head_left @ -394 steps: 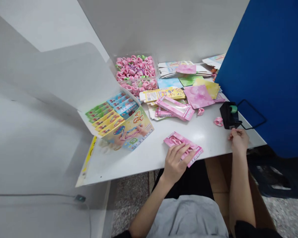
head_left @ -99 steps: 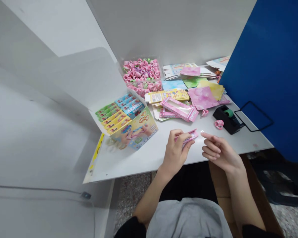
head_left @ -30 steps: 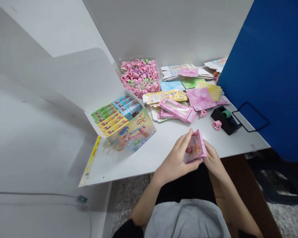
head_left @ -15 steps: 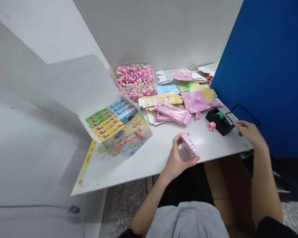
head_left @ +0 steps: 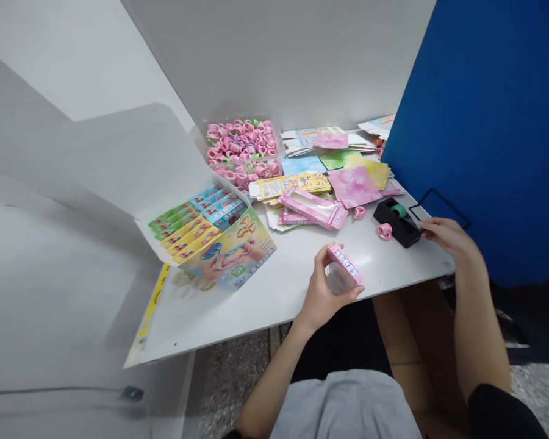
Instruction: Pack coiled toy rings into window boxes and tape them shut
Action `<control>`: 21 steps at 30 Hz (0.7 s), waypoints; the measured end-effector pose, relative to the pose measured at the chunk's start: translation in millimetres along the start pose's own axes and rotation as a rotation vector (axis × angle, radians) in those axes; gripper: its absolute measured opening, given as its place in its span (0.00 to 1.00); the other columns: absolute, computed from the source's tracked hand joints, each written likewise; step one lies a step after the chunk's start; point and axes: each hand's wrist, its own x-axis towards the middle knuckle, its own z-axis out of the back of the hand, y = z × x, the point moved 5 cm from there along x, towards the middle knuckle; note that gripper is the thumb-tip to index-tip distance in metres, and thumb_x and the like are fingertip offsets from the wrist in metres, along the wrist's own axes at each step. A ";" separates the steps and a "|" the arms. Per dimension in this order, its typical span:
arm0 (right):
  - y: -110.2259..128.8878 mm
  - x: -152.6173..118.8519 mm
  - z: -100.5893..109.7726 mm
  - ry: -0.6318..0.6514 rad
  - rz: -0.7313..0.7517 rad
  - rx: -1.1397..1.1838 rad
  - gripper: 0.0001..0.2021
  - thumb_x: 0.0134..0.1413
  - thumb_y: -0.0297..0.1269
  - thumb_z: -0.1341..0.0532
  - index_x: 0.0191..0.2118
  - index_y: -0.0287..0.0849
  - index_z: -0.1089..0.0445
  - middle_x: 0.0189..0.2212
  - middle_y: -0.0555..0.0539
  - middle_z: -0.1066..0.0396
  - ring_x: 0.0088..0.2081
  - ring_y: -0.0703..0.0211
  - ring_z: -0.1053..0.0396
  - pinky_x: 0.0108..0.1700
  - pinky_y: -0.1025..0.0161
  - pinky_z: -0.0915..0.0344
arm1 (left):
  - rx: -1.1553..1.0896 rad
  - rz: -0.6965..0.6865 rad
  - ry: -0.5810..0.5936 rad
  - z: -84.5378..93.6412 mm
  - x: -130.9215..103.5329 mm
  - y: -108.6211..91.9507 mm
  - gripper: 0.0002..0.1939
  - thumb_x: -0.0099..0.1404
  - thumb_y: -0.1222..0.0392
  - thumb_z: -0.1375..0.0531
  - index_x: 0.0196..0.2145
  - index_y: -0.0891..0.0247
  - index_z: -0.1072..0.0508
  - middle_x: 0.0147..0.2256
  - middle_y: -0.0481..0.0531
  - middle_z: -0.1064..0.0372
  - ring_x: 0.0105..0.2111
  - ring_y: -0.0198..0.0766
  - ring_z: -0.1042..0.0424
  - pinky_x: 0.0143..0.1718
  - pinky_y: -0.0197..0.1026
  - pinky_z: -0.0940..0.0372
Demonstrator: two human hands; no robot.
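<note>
Head view: left hand (head_left: 321,297) closed on a small pink box (head_left: 345,265), thumb at its near end, fingers at the far end, lettered narrow side turned up. Box is over the white table (head_left: 265,292) near its front edge; whether it touches the surface I cannot tell from where I stand. Right hand (head_left: 451,235) is at the near end of a black tape dispenser (head_left: 400,230), fingertips drawn together (whether a strip of tape sits between them, I cannot tell). Green tape roll (head_left: 398,210) seated in the dispenser; one pink-and-white ring (head_left: 384,231) lies just beside it, a second ring (head_left: 359,213) a little farther back. Behind the left hand, a pink window box (head_left: 313,207) lies across a pile of cartons, next to a pink square sheet (head_left: 354,188) overlapping yellow ones. To the left, an open display box (head_left: 231,259) holds rows of green, yellow and blue packets. Behind it, a clear tub (head_left: 279,141) heaped with mostly pink rings.
</note>
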 end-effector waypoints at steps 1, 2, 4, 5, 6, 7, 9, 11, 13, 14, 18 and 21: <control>-2.7 -1.6 -0.5 -0.013 -0.020 0.015 0.10 0.38 0.33 0.25 0.23 0.40 0.27 0.19 0.48 0.30 0.21 0.62 0.32 0.25 0.63 0.31 | 0.002 -0.003 0.002 -0.3 0.2 0.0 0.46 0.57 0.54 0.27 0.64 0.56 0.48 0.64 0.64 0.39 0.63 0.50 0.36 0.64 0.55 0.39; -5.0 -3.3 -0.9 -0.027 -0.036 0.030 0.10 0.38 0.33 0.25 0.23 0.41 0.27 0.19 0.48 0.30 0.22 0.61 0.32 0.26 0.62 0.30 | 0.005 -0.006 0.003 -0.5 0.5 -0.1 0.45 0.57 0.54 0.28 0.64 0.56 0.48 0.64 0.64 0.39 0.63 0.50 0.35 0.63 0.55 0.39; -7.6 -7.0 -1.1 -0.052 -0.041 0.066 0.11 0.38 0.34 0.25 0.22 0.41 0.28 0.19 0.49 0.30 0.23 0.61 0.31 0.29 0.61 0.29 | 0.010 -0.016 0.005 -0.4 0.7 -0.6 0.45 0.57 0.53 0.28 0.64 0.55 0.48 0.64 0.63 0.38 0.63 0.50 0.35 0.63 0.54 0.39; -8.3 -8.8 -1.1 -0.060 -0.039 0.083 0.11 0.38 0.35 0.25 0.22 0.42 0.28 0.19 0.49 0.31 0.23 0.61 0.31 0.30 0.61 0.28 | 0.009 -0.022 0.005 -0.2 0.8 -0.9 0.45 0.57 0.53 0.28 0.64 0.55 0.48 0.64 0.63 0.38 0.63 0.50 0.35 0.63 0.54 0.39; -8.8 -10.6 -1.0 -0.065 -0.038 0.098 0.11 0.38 0.35 0.25 0.22 0.42 0.29 0.19 0.49 0.31 0.24 0.60 0.30 0.31 0.61 0.28 | 0.006 -0.027 0.004 0.0 0.8 -1.2 0.45 0.58 0.53 0.28 0.64 0.55 0.48 0.63 0.63 0.38 0.63 0.50 0.35 0.63 0.54 0.38; -9.1 -12.3 -0.9 -0.068 -0.035 0.111 0.11 0.38 0.35 0.25 0.21 0.42 0.29 0.19 0.50 0.31 0.24 0.60 0.30 0.32 0.61 0.27 | 0.001 -0.029 0.003 0.2 0.8 -1.2 0.45 0.58 0.53 0.28 0.65 0.55 0.48 0.63 0.63 0.38 0.63 0.50 0.35 0.63 0.54 0.39; -9.3 -15.4 -0.5 -0.072 -0.031 0.129 0.11 0.39 0.35 0.26 0.21 0.42 0.28 0.19 0.49 0.31 0.25 0.60 0.29 0.34 0.61 0.27 | -0.007 -0.023 0.005 -0.1 0.8 -0.5 0.45 0.58 0.54 0.28 0.65 0.54 0.48 0.63 0.63 0.38 0.63 0.50 0.35 0.63 0.55 0.39; -9.3 -18.2 0.3 -0.079 -0.027 0.138 0.10 0.40 0.34 0.25 0.22 0.42 0.28 0.21 0.49 0.30 0.26 0.59 0.28 0.35 0.61 0.26 | -0.014 -0.017 0.008 -0.8 1.2 0.6 0.45 0.57 0.54 0.28 0.65 0.54 0.48 0.63 0.62 0.38 0.63 0.50 0.35 0.63 0.55 0.39; -9.8 -20.6 1.2 -0.089 -0.023 0.144 0.10 0.42 0.34 0.25 0.23 0.41 0.27 0.22 0.49 0.30 0.27 0.60 0.28 0.36 0.61 0.26 | -0.022 -0.013 0.009 -1.8 1.7 1.4 0.45 0.57 0.53 0.27 0.64 0.53 0.48 0.63 0.62 0.38 0.63 0.50 0.36 0.63 0.55 0.40; -10.3 -21.5 1.6 -0.095 -0.021 0.146 0.09 0.43 0.34 0.26 0.24 0.41 0.26 0.22 0.49 0.29 0.28 0.61 0.28 0.37 0.62 0.25 | -0.027 -0.010 0.010 -2.2 1.9 1.6 0.45 0.57 0.53 0.27 0.64 0.53 0.48 0.63 0.61 0.38 0.63 0.50 0.36 0.64 0.55 0.40; -14.1 -23.0 3.2 -0.152 -0.008 0.172 0.10 0.40 0.34 0.24 0.25 0.41 0.26 0.25 0.49 0.28 0.31 0.60 0.27 0.37 0.62 0.24 | -0.041 0.022 0.017 -2.8 2.3 1.5 0.46 0.56 0.52 0.27 0.64 0.54 0.48 0.63 0.61 0.39 0.64 0.51 0.37 0.65 0.55 0.41; -17.0 -22.3 3.7 -0.213 0.001 0.216 0.12 0.35 0.35 0.22 0.25 0.43 0.26 0.23 0.51 0.29 0.31 0.58 0.27 0.32 0.61 0.22 | -0.049 0.042 0.020 -2.2 2.3 1.0 0.46 0.56 0.51 0.27 0.64 0.54 0.48 0.63 0.61 0.39 0.64 0.52 0.37 0.65 0.55 0.42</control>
